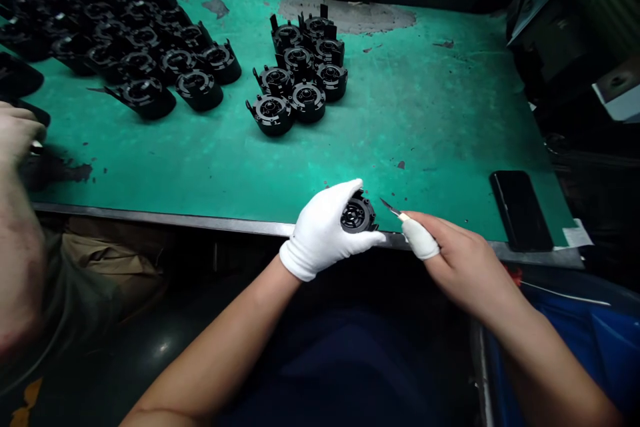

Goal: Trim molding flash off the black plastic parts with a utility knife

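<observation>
A white glove covers my left hand [327, 230], which is closed around a round black plastic part [356, 215] at the table's front edge. The part's ringed face is turned up toward me between thumb and fingers. Just right of it, my right hand [450, 243] grips a small knife [393, 209], its thin blade pointing left toward the part without touching it. A white cover wraps the right thumb; the other fingers are bare. Most of the knife's handle is hidden in the hand.
Several similar black parts [273, 113] stand grouped on the green table [430, 120], with a larger cluster [143, 93] at left. A phone [521, 209] lies near the right front corner. A co-worker's hand [17, 133] is at far left. A blue container [590, 340] stands lower right.
</observation>
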### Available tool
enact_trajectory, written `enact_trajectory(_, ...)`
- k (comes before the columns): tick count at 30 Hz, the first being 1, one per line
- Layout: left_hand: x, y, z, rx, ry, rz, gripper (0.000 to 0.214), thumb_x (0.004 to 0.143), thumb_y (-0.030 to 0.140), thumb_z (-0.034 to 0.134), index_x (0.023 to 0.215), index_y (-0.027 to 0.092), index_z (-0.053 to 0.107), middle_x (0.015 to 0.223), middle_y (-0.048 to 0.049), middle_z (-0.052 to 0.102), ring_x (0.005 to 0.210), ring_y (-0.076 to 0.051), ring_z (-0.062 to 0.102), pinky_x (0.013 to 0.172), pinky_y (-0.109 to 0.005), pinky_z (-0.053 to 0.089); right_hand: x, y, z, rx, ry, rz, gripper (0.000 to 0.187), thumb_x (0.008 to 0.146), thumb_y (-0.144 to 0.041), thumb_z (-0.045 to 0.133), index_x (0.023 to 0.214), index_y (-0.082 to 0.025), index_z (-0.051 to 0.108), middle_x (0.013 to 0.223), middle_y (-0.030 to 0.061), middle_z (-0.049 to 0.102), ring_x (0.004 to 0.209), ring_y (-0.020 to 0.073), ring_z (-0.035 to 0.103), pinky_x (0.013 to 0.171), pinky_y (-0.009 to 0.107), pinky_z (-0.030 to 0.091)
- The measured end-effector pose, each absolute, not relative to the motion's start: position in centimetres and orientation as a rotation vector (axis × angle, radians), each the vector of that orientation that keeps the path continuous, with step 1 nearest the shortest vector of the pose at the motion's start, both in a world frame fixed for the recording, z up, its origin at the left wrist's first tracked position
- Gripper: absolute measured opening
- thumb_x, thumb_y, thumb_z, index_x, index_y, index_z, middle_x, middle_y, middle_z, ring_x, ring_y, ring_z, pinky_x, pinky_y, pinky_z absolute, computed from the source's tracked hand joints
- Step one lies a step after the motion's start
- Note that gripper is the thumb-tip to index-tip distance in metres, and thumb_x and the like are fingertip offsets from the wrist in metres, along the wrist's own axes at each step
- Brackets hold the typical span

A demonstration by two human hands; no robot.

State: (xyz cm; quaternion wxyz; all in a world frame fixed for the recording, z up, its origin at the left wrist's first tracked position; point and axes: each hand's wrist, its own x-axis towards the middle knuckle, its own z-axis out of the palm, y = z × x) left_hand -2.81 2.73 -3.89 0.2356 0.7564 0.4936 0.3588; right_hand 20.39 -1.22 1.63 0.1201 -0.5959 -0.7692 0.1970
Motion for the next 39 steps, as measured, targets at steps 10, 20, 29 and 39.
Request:
enact_trajectory(10,-6.3,3.6,-0.9,1.991,1.176,0.825,0.126,0.056,0.068,0.088,0.157,0.021,0.028,0.165,-0.0204,0.028,0.154,-0.040,0.027,0.124,-0.058,0.031,19.8,2.5,0.6,-1.339,-2.549,0.727,0.030,0.097,-0.023,0.050,0.120,-0.024,0.070,0.110,0.0058,0.076,0.093,0.0212,0.073,0.081,0.033,0.055)
enact_trajectory(20,-3.2,1.8,-3.0,1.792,1.378,0.921,0.104,0.071,0.056,0.085,0.153,0.018,0.033,0.142,-0.0167,0.058,0.133,-0.033,0.058,0.115,-0.050,0.047,19.3,3.0,-0.5,-1.288,-2.599,0.683,0.029,0.100,-0.027,0.049,0.122,-0.021,0.068,0.090,0.0040,0.070,0.074,0.0181,0.066,0.066,0.031,0.045)
enact_trajectory(29,-3.3,1.7,-3.0,1.805,1.362,0.979,0.099,0.072,0.055,0.085,0.150,0.020,0.036,0.139,-0.0151,0.060,0.130,-0.033,0.060,0.114,-0.050,0.049,19.2,3.1,-0.3,-1.282,-2.582,0.695,0.029,0.102,-0.028,0.047,0.121,-0.019,0.067,0.087,0.0055,0.069,0.074,0.0183,0.065,0.067,0.031,0.046)
enact_trajectory(39,-3.3,1.9,-2.9,1.836,1.380,0.983,0.094,0.075,0.060,0.080,0.149,0.021,0.038,0.141,-0.0158,0.059,0.133,-0.034,0.058,0.117,-0.052,0.046,19.4,3.3,-0.2,-1.250,-2.612,0.713,0.031,0.100,-0.024,0.048,0.126,-0.020,0.064,0.091,0.0052,0.069,0.074,0.0186,0.066,0.067,0.032,0.046)
